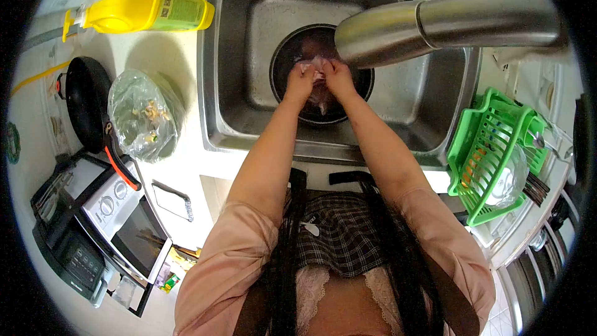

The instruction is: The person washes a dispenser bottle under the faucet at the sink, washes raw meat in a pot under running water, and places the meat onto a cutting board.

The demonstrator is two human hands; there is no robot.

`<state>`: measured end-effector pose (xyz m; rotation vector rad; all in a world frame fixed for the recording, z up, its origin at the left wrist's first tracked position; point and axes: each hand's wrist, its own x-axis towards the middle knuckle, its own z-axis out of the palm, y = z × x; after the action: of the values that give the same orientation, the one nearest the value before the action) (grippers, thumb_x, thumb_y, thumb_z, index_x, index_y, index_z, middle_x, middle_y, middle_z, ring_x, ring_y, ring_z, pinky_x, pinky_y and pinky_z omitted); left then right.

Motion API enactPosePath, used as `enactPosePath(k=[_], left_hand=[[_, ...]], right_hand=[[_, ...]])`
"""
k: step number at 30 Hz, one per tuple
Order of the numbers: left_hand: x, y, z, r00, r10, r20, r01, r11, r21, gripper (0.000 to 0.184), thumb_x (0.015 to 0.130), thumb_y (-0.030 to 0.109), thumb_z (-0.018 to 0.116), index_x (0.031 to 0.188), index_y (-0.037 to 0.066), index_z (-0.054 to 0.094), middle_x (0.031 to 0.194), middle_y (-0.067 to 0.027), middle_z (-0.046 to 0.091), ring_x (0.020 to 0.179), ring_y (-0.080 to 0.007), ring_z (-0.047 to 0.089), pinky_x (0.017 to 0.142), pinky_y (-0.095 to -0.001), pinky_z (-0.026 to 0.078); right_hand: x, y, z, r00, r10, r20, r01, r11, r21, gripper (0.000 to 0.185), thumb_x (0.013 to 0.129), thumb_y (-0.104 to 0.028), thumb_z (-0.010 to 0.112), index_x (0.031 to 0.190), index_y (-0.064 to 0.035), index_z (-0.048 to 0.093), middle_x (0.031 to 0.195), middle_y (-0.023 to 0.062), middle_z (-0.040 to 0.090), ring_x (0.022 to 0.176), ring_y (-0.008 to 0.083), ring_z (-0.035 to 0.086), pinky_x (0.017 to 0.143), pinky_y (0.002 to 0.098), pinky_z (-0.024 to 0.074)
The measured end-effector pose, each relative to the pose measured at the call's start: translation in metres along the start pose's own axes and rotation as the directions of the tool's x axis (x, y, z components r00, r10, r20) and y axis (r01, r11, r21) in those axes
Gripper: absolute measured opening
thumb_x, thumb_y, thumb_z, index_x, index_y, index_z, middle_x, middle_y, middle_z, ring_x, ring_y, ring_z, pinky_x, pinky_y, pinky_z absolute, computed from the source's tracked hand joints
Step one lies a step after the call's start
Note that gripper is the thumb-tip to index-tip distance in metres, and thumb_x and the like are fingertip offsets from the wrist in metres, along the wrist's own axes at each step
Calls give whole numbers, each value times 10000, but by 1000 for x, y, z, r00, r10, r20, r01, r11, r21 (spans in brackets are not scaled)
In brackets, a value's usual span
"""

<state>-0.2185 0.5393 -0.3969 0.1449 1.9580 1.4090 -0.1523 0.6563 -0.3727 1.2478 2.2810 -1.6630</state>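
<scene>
left hand [298, 82] and right hand [339, 81] together over a dark round pan [280, 55], which sits in the metal sink [241, 74]. between them, a pale pink piece [318, 68], raw meat by the look of it; more of the pinkish stuff lies lower in the pan. fingers of each hand curled in and clamped on the piece; the tips too small to make out. step in hand, my reading: working the piece over by hand, perhaps rinsing or pulling at it. tap [448, 22] reaches in from the right, its end just beside the right hand; no stream visible. next move, i judge, calls for a firm pinch, as the piece looks wet and slippery, with both hands kept low over the pan.
</scene>
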Motion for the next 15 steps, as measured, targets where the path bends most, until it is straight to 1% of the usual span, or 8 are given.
enactPosePath(k=[1,2,3,6,8,9,13,15], left_hand=[[-5,16,-2,1000,-1,1,1,1000,0,178,892,148,458,958,-12,502,852,-94,599,736,-169,581,697,-295,476],[-16,47,-5,993,-108,53,120,917,-380,164,889,133,456,952,-10,505,847,-98,598,737,-173,580,699,-301,474],[-22,64,-8,972,-186,140,231,682,-694,149,886,118,454,946,-8,509,841,-101,597,737,-177,580,702,-306,472],[-6,46,-6,999,-40,-24,26,907,-421,140,877,84,444,970,2,509,870,-107,595,759,-196,581,700,-338,480],[-13,57,-8,992,-127,8,121,921,-372,192,868,108,479,1020,-6,499,910,-103,584,806,-191,564,727,-311,459],[-14,65,-9,977,-209,31,208,925,-318,259,858,133,515,1071,-14,489,950,-98,572,853,-185,547,755,-284,439],[-10,46,-1,970,-244,14,222,858,-463,280,844,113,533,1093,-6,479,970,-81,559,866,-174,535,767,-276,430],[-10,43,0,988,-141,70,153,756,-637,307,842,112,533,1118,-4,464,991,-87,550,886,-175,526,779,-274,425]], right_hand=[[2,3,-6,981,-158,112,188,916,-355,232,828,-168,499,997,-25,572,945,155,605,816,271,590,705,343,452],[3,3,-10,927,-260,270,374,678,-633,272,818,-153,503,1069,-60,550,1040,139,585,879,283,581,731,349,453],[4,-1,-10,927,-259,270,374,678,-632,272,818,-153,503,1069,-60,550,1040,139,585,879,283,581,731,349,453],[10,-12,-10,962,-1,272,229,539,-810,411,792,-136,505,1200,-145,462,1212,123,480,998,303,530,788,356,446],[9,-16,-8,988,128,92,-96,952,-291,407,830,-274,508,1199,-110,450,1224,118,470,994,307,533,793,388,446],[11,-19,-8,982,176,68,-167,979,-119,418,840,-308,509,1198,-102,447,1226,117,468,992,308,534,795,396,446],[10,-41,-14,984,122,132,-146,970,193,538,825,-412,546,1208,-52,431,1169,107,498,1000,280,517,825,387,431],[-1,-58,-18,817,389,427,-562,703,435,607,798,-365,602,1267,-50,382,1160,121,498,1043,263,487,878,355,391]])
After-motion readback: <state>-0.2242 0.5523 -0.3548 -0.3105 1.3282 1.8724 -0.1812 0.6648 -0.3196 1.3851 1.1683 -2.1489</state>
